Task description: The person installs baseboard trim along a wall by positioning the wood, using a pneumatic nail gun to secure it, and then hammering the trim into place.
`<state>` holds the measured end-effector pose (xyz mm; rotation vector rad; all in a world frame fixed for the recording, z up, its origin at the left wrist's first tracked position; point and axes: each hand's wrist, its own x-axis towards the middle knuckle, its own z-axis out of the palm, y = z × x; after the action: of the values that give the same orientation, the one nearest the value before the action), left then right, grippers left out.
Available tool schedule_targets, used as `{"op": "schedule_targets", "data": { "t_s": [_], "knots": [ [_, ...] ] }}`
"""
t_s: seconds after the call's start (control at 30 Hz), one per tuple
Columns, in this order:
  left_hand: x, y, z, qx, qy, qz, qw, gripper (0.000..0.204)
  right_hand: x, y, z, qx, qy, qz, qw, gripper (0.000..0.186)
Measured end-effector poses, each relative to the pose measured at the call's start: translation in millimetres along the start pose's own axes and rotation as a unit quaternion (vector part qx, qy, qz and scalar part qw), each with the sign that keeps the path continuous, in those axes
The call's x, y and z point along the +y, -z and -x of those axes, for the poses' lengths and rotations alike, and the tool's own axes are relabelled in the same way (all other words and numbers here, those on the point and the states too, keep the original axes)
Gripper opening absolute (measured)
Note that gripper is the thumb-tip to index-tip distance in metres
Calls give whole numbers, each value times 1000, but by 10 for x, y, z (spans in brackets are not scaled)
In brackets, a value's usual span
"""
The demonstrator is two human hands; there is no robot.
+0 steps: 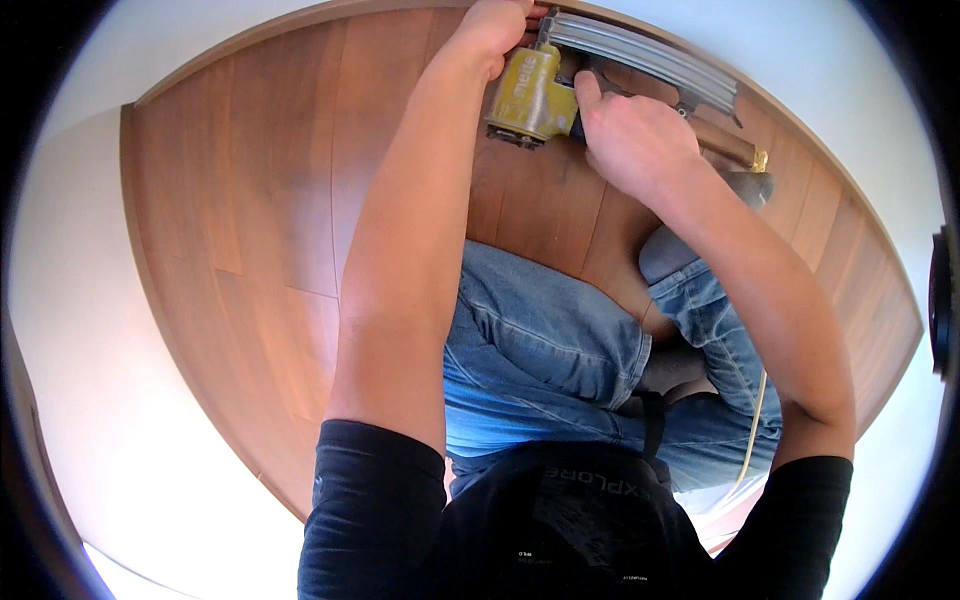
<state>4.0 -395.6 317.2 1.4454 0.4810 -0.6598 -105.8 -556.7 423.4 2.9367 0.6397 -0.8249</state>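
A pneumatic nail gun (533,97) with a worn yellow body and a long grey magazine (645,60) lies on its side by the far wall. Its nose end meets the wooden baseboard (390,6). My right hand (635,140) is closed around the grip, the index finger stretched along the tool near the trigger. Just left of the nose, my left hand (495,32) reaches to the baseboard. Its fingers are partly out of sight, and those showing point toward the nail gun's nose. A brass-coloured fitting (760,161) ends the handle.
Brown wood plank flooring (260,190) runs up to white walls edged with wooden trim. My bent legs in blue jeans (550,320) and a grey-socked foot (665,252) rest close below the tool. A thin yellowish air hose (752,440) passes beside my right arm.
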Motion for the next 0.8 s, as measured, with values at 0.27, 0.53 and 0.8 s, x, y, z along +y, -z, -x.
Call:
{"op": "schedule_targets", "data": {
  "t_s": [0.27, 0.53, 0.8],
  "knots": [
    [-17, -82, 35, 35, -32, -11, 999, 46, 62, -183, 15, 56, 2, -16, 998, 33],
    [-48, 22, -65, -45, -18, 14, 999, 55, -15, -92, 932, 46, 5, 26, 999, 81],
    [-272, -83, 40, 168, -214, -315, 909, 55, 205, -170, 3153, 126, -75, -153, 977, 105]
  ]
}}
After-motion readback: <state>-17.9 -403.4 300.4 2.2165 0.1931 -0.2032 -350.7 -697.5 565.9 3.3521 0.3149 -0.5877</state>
